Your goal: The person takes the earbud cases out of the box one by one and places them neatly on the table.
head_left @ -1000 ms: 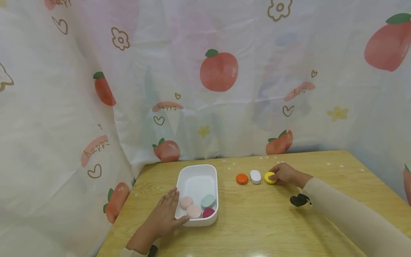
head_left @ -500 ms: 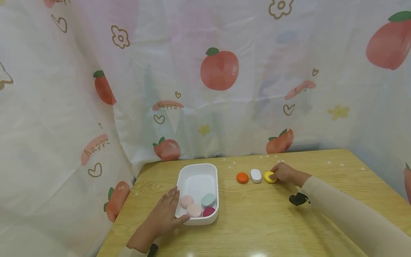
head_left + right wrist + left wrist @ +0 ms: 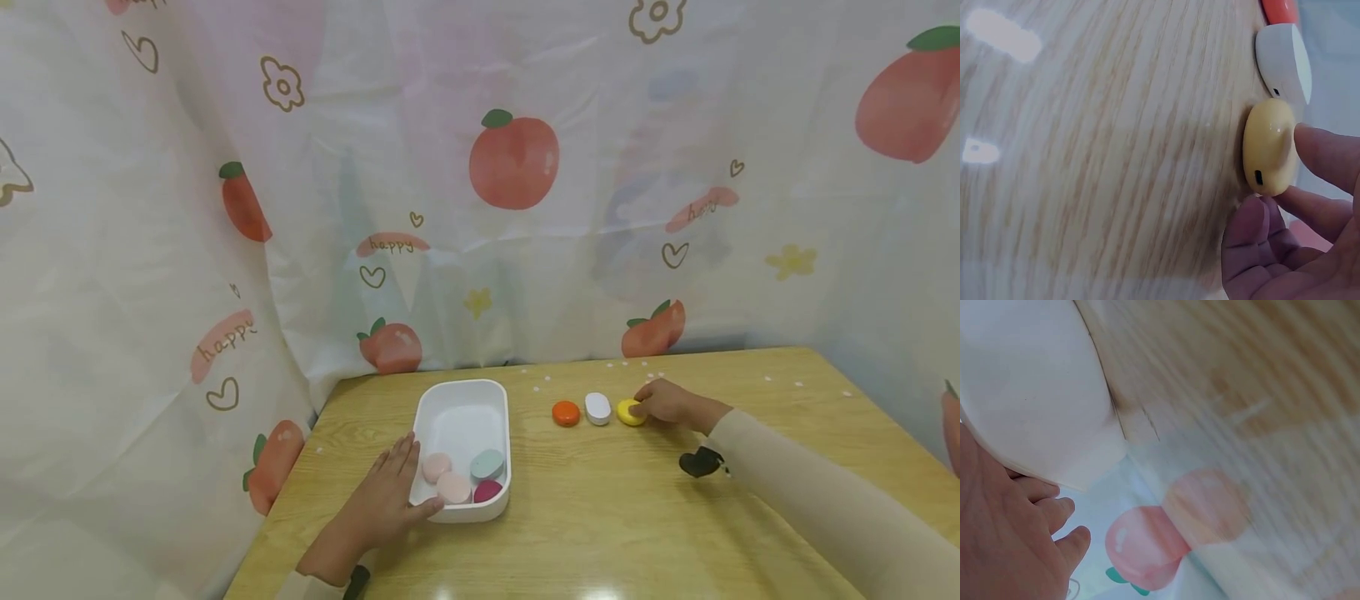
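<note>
My right hand (image 3: 675, 403) holds a yellow earbud case (image 3: 628, 412) by its right side, on the wooden table. In the right wrist view, the yellow case (image 3: 1267, 145) shows a small dark slot, and fingers lie against its side and end. A white case (image 3: 597, 408) and an orange case (image 3: 566, 413) lie in a row to its left. My left hand (image 3: 386, 492) rests on the left side of a white box (image 3: 502, 433), fingers stretched along the wall, thumb at the near rim. In the left wrist view its fingertips touch the box wall (image 3: 1029, 381).
In the near end of the box lie two pale pink cases (image 3: 453, 488), a pale green one (image 3: 487, 465) and a dark pink one (image 3: 487, 491). A fruit-print curtain (image 3: 517, 250) stands behind the table (image 3: 585, 525). Small white flecks (image 3: 536, 389) dot the table's far part.
Hardly anything differs: the right hand stays on the yellow earbud case and the left hand on the box. The view has shifted very slightly.
</note>
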Tool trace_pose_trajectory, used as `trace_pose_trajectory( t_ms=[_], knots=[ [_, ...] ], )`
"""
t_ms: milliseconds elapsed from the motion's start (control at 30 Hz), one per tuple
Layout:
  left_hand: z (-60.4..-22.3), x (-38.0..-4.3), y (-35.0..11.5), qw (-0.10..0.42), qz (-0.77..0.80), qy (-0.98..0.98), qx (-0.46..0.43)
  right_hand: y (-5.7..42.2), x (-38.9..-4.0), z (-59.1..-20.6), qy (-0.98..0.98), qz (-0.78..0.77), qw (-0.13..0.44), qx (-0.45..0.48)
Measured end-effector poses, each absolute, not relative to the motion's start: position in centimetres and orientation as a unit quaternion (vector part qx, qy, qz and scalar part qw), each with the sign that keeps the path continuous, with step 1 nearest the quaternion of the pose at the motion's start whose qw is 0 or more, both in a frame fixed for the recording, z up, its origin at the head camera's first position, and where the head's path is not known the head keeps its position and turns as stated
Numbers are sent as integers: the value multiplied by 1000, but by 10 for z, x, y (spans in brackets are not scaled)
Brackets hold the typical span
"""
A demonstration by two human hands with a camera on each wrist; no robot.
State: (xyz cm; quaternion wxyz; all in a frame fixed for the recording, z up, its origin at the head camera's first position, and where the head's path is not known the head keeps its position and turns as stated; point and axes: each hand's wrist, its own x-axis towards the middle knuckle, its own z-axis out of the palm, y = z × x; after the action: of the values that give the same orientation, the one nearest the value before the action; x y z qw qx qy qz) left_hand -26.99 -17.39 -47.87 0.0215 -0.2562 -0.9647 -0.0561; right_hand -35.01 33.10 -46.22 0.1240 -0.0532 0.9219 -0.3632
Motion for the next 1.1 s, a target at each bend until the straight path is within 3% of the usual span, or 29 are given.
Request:
trace_pose_trajectory(
  t_ms=[467,1100],
  knots=[
    [-479,-267,-175,23,-59,-964,-257,318,-347,-437,914,-379,133,-60],
    [-479,-270,-174,34,-67,-962,-262,260,-348,-412,888,-417,161,-112]
  ],
)
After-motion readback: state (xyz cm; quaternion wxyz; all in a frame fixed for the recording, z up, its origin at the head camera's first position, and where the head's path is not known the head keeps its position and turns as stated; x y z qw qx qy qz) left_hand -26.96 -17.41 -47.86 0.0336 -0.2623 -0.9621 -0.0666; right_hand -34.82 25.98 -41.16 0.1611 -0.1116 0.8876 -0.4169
